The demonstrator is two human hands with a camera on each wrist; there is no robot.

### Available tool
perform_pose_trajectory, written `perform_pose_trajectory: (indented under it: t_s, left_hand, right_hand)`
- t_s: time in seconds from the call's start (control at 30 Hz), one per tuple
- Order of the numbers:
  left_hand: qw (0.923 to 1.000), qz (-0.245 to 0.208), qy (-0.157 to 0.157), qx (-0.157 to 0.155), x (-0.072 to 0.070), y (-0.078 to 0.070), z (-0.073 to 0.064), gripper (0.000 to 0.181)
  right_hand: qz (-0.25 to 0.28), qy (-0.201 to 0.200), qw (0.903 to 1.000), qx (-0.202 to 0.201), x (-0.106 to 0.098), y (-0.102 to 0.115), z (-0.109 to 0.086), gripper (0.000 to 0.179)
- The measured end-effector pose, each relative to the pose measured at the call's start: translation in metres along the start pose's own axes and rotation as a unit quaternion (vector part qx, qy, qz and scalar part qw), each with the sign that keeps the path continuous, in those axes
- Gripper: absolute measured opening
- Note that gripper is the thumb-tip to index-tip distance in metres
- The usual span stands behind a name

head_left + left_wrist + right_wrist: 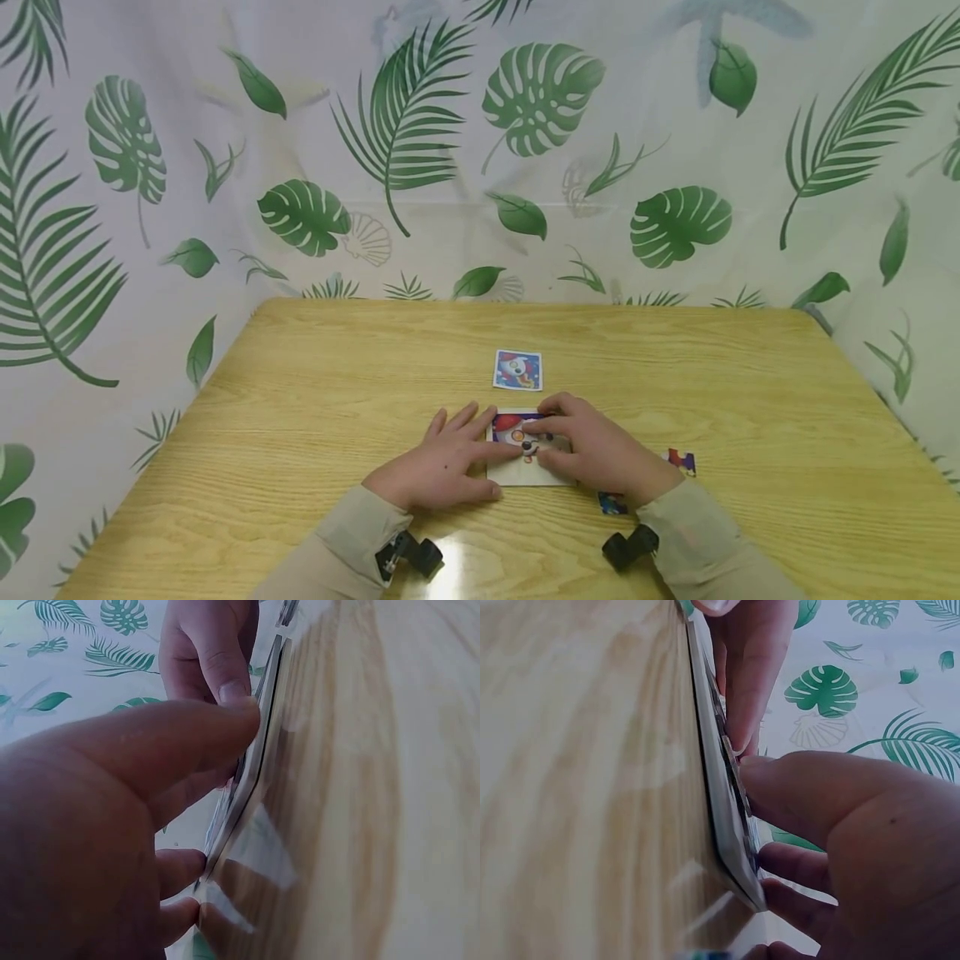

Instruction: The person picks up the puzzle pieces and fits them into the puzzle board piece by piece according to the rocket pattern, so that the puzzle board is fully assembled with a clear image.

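A white puzzle board lies flat on the table, its upper part filled with jigsaw pieces showing a cartoon face with red and purple around it. My left hand lies across the board's left side, fingers spread, forefinger reaching onto the picture. From the right, my right hand presses fingertips and thumb onto the pieces and covers the board's right part. In the right wrist view the thumb rests on the pieces, while other fingers touch the board's edge.
A small square picture card with a similar cartoon face lies behind the board. Two loose spots of jigsaw pieces show near my right wrist: a red one and a dark blue one. A leaf-print curtain hangs behind the wooden table.
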State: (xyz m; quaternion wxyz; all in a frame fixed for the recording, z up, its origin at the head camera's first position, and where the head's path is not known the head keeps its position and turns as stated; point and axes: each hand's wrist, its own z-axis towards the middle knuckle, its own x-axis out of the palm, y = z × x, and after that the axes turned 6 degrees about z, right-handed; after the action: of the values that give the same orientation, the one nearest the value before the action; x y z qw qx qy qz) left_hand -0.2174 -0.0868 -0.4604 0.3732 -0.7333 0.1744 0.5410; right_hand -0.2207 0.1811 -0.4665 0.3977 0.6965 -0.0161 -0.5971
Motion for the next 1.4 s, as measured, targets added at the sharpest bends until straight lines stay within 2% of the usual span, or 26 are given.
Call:
perform_pose_trajectory:
  t_s: [0.2, 0.33, 0.6, 0.8, 1.1, 1.4]
  left_hand:
    - [1.0, 0.007, 0.006, 0.003, 0.0, -0.001, 0.001, 0.06]
    - [1.0, 0.007, 0.005, 0.005, 0.0, 0.0, 0.001, 0.056]
    - [1.0, 0.004, 0.005, 0.003, -0.001, -0.001, 0.0, 0.055]
    - [1.0, 0.009, 0.003, -0.001, 0.0, -0.001, 0.001, 0.056]
    - [1.0, 0.004, 0.004, -0.002, 0.0, 0.0, 0.001, 0.057]
    - [1.0, 0.0, 0.005, -0.002, 0.001, 0.001, 0.003, 0.054]
  right_hand:
    - [-0.005, 0.021, 0.9998, -0.001, -0.004, 0.003, -0.002, 0.043]
    - [0.014, 0.032, 0.9994, -0.007, -0.006, 0.001, -0.003, 0.044]
    - [0.059, 0.053, 0.9968, 0.014, -0.008, -0.005, -0.004, 0.038]
    - [0.047, 0.056, 0.9973, 0.001, -0.007, -0.007, -0.005, 0.04]
    - [0.019, 0.037, 0.999, -0.018, -0.005, -0.006, -0.006, 0.045]
    - [0.028, 0.042, 0.9987, -0.009, -0.004, -0.008, -0.006, 0.047]
